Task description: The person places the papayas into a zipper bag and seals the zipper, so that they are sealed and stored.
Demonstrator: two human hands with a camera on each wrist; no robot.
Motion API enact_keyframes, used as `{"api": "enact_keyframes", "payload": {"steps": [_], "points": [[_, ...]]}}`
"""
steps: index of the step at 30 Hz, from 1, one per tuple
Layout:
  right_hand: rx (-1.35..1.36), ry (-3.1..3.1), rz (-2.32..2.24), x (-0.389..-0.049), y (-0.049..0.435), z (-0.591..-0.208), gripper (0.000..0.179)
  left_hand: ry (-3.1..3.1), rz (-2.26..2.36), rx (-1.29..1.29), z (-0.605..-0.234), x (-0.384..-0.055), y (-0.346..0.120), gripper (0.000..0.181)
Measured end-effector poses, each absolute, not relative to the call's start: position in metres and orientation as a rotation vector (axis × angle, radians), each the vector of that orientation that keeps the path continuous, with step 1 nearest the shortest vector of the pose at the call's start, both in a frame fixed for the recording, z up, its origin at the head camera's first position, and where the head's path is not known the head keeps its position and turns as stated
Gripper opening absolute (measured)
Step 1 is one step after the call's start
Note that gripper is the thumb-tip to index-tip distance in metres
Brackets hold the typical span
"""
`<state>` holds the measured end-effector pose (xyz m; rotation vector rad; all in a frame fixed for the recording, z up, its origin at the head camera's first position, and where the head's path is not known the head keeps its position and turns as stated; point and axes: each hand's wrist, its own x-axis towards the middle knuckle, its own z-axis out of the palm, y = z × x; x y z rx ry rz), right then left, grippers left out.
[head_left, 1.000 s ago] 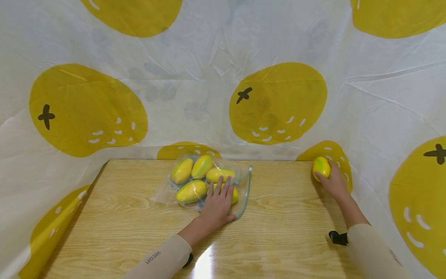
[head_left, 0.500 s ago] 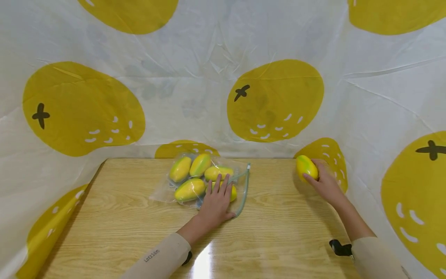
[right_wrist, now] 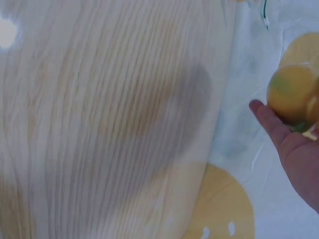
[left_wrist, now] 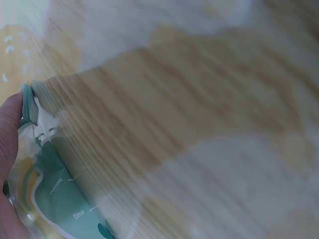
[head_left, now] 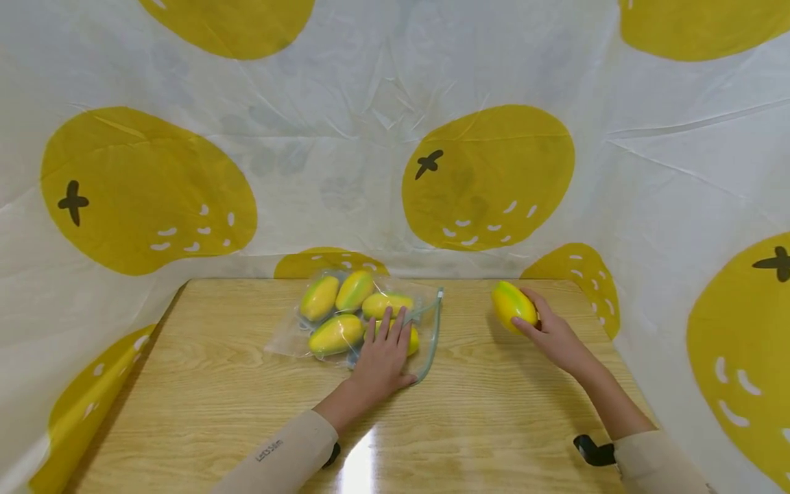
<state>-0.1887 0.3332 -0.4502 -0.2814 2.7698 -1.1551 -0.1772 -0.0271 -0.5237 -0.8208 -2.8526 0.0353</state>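
Note:
A clear zip bag [head_left: 284,343] with several yellow-green mangoes [head_left: 336,335] inside lies flat near the table's far edge. My left hand [head_left: 384,357] rests on the bag's right part, its fingers extended over one mango and its thumb by the green zip edge [head_left: 437,329]. In the left wrist view, the thumb [left_wrist: 7,134] shows beside the bag's green printed panel [left_wrist: 62,199]. To the right of the bag, my right hand [head_left: 555,336] grips a single mango [head_left: 513,307] between thumb and fingers, above the table. That mango [right_wrist: 291,94] also shows in the right wrist view.
The wooden table [head_left: 216,405] meets a white cloth [head_left: 345,171] printed with large yellow fruits, hanging at the back and both sides. Black straps or mounts [head_left: 594,451] show at the wrists. A bright light reflection [head_left: 361,460] lies at the front.
My right hand has carried its mango left from the table's far right corner toward the bag, and the mango has tilted. The left hand and bag stay in place.

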Motion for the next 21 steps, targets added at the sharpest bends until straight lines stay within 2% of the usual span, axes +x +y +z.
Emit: {"api": "enact_keyframes", "payload": {"steps": [12, 21], "points": [[-0.593, 2.565, -1.22, -0.181, 0.293, -0.456, 0.077, -2.849, 0.044, -0.817, -0.523, -0.177, -0.026, 0.119], [-0.717, 2.476, -1.133, -0.183, 0.272, -0.464, 0.071, -2.847, 0.036, -0.827, -0.524, -0.177, -0.027, 0.119]]}}
